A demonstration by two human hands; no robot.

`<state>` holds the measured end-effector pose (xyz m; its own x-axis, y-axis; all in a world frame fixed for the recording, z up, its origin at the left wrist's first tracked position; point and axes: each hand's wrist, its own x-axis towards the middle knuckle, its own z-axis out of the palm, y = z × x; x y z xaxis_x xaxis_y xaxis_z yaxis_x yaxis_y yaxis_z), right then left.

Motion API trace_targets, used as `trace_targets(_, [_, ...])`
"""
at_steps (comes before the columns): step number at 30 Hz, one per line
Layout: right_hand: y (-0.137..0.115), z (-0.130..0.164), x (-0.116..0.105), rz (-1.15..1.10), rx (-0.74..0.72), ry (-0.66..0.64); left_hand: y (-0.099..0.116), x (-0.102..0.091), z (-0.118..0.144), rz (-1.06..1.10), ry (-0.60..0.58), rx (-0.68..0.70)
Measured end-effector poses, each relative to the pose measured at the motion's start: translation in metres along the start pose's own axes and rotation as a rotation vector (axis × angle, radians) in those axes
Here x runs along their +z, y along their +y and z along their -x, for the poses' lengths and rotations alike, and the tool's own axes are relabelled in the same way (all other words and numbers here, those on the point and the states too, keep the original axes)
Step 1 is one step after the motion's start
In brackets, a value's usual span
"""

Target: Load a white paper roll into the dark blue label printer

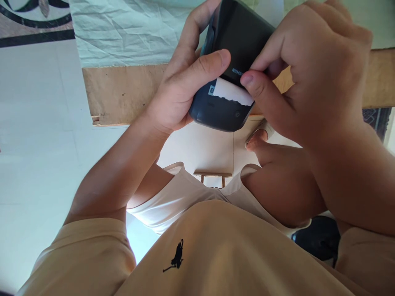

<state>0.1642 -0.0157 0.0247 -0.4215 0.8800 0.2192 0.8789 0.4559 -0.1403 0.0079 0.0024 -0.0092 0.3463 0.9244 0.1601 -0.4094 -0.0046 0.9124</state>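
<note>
My left hand [188, 74] is wrapped round a dark label printer [222, 111], its thumb lying across the black cover. Light lettering that begins "NIIMB" shows on that cover, partly behind my right thumb. A strip of white label paper [231, 91] with a ragged lower edge sticks out of the slot below the lettering. Thumb and forefinger of my right hand [308, 70] are pinched together at the right side of the printer, by the cover's edge and the upper end of the paper. Whether they grip the paper too, I cannot tell.
Ahead is a wooden table edge [123, 96] with a pale green cloth [129, 33] over its top. Under my legs part of a small wooden stool [212, 174] shows on the tiled floor [40, 144]. A dark object [319, 238] lies beside my right thigh.
</note>
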Motion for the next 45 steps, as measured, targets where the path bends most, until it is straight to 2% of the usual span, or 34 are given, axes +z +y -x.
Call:
trace_targets(14, [-0.001,0.001,-0.001,0.012,0.006,-0.005,0.004,0.004,0.001,-0.001,0.036,-0.048])
trace_targets(24, [0.000,-0.002,-0.004,-0.024,0.048,-0.041,0.001,-0.005,0.000,-0.019,-0.025,0.000])
trace_targets(29, [0.000,-0.004,-0.008,-0.088,0.050,-0.059,0.002,-0.012,-0.002,-0.010,-0.077,-0.045])
trace_targets(35, [-0.006,-0.002,-0.006,-0.114,0.083,-0.045,-0.002,-0.016,-0.003,0.030,-0.073,-0.023])
trace_targets(40, [-0.009,0.003,-0.004,-0.056,0.087,-0.030,-0.001,-0.013,-0.001,0.024,-0.072,-0.007])
trace_targets(45, [-0.006,0.003,-0.006,-0.026,0.024,-0.024,0.002,-0.007,0.002,0.007,-0.039,-0.029])
